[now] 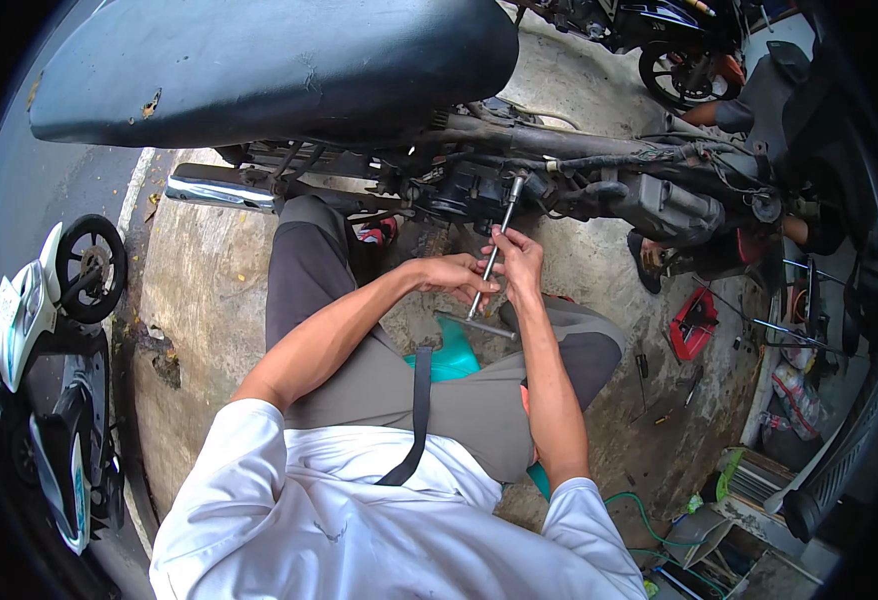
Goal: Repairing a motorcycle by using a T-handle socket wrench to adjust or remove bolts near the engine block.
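A long T-handle socket wrench (508,216) slants from the motorcycle's engine (456,193) down toward my lap. Its socket end meets the dark, greasy parts beneath the frame; the fastener itself is hidden. The crossbar lies low between my knees. Around the middle of the shaft, my right hand (519,262) is closed, thumb up along the metal. My left hand (456,275) comes in from the left, its fingers curled at the shaft just above the crossbar. Over the engine stretches the motorcycle's worn black seat (289,65), torn in one spot.
A chrome-tipped exhaust (221,188) sticks out at left. On the concrete at right lie a red tool holder (694,324) and a screwdriver (642,378). Another person's foot (645,262) is beyond the bike. A white scooter (29,310) stands far left.
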`<move>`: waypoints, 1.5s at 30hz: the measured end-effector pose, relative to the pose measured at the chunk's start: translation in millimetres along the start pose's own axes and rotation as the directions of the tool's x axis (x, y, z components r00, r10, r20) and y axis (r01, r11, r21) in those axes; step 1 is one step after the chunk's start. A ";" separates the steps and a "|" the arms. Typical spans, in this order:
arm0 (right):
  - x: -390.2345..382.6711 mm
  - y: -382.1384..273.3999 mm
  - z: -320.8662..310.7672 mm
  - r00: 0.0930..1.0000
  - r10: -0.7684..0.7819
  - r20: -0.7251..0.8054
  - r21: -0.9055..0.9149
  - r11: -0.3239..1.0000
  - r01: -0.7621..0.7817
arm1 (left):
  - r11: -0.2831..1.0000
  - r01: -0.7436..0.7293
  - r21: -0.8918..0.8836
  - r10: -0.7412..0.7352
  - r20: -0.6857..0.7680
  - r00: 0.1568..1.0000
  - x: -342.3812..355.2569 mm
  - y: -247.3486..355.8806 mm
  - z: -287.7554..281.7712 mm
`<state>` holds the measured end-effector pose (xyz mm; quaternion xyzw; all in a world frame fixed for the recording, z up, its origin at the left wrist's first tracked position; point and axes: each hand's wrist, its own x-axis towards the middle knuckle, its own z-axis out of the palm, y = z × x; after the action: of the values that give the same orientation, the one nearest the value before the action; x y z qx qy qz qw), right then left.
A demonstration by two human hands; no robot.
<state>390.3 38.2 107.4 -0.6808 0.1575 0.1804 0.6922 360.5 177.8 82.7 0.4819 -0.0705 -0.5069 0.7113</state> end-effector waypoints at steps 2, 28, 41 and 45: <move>-1.8 -3.1 0.1 1.000 0.003 -0.004 0.001 1.000 -0.003 | 0.981 -0.029 -0.194 0.050 0.104 0.993 -5.1 6.4 1.7; 6.2 0.9 -1.5 0.990 -0.036 0.140 -0.138 0.989 0.056 | 0.995 0.079 -0.060 -0.074 0.089 0.993 -3.3 -0.8 -6.2; 7.9 -7.8 -3.9 0.992 -0.032 0.119 -0.037 0.999 0.036 | 0.998 -0.037 0.048 0.038 -0.028 0.999 -0.2 -1.8 -9.7; 11.7 -9.3 -9.1 0.993 -0.043 0.108 -0.042 0.998 0.047 | 0.976 -0.138 -0.166 0.152 0.075 0.986 -2.3 -0.5 -6.5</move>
<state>405.3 29.5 110.0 -0.6888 0.1008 0.2043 0.6882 362.9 183.6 79.8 0.3942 -0.0954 -0.4780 0.7791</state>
